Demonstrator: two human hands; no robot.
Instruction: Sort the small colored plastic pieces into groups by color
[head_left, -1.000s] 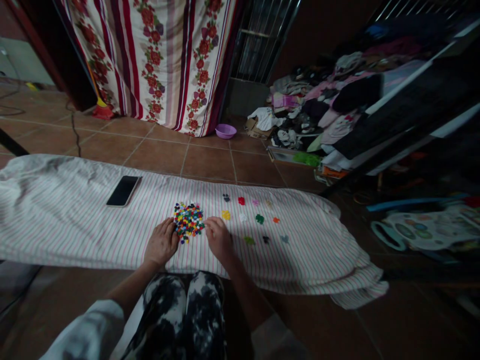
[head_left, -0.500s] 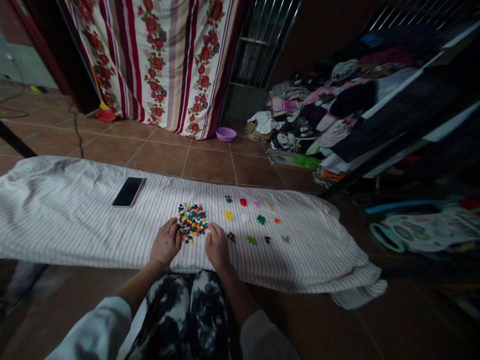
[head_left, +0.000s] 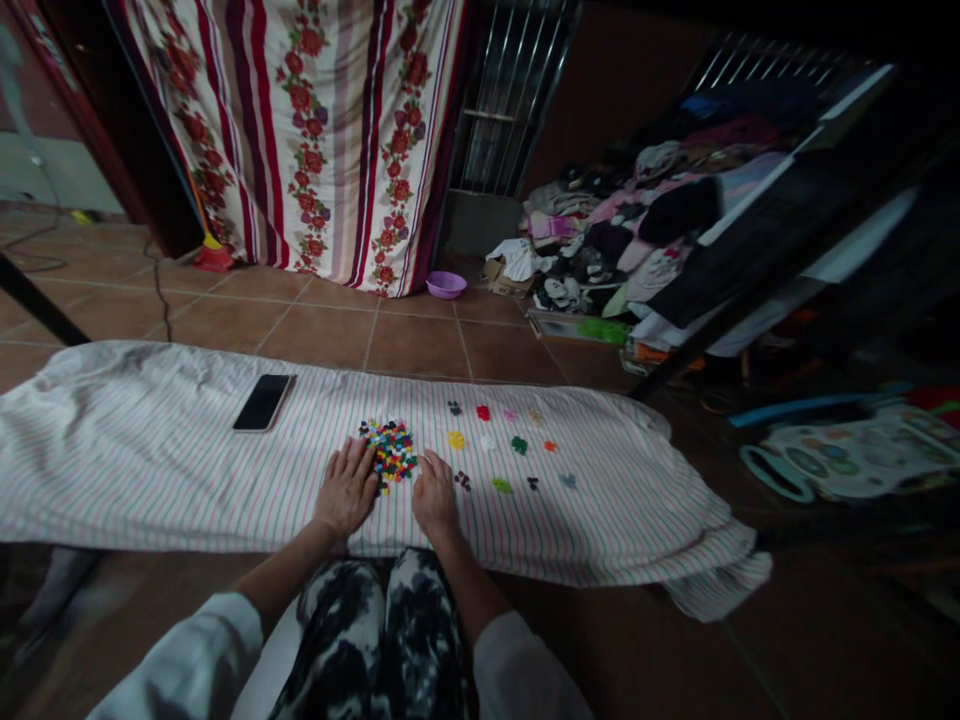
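A mixed pile of tiny coloured pieces, too small to name exactly, lies on a striped cloth. My left hand rests palm down against the pile's left edge, its fingers stretched out and covering some of it. On the pile's other side is my right hand, fingers curled in and thumb side toward the pieces; whatever it may hold is hidden. To the right, small single-colour groups sit in rows, among them a yellow group, a red group, a dark green group and a lime group.
A phone lies on the cloth to the left. Beyond the cloth, a purple basin stands on the tiled floor by a floral curtain. Heaped clothes fill the back right, with a dark slanting bar before them.
My left hand has turned flatter, its fingers stretching out over the pile's left side. The right hand stays at the right edge. The whole view has shifted slightly.
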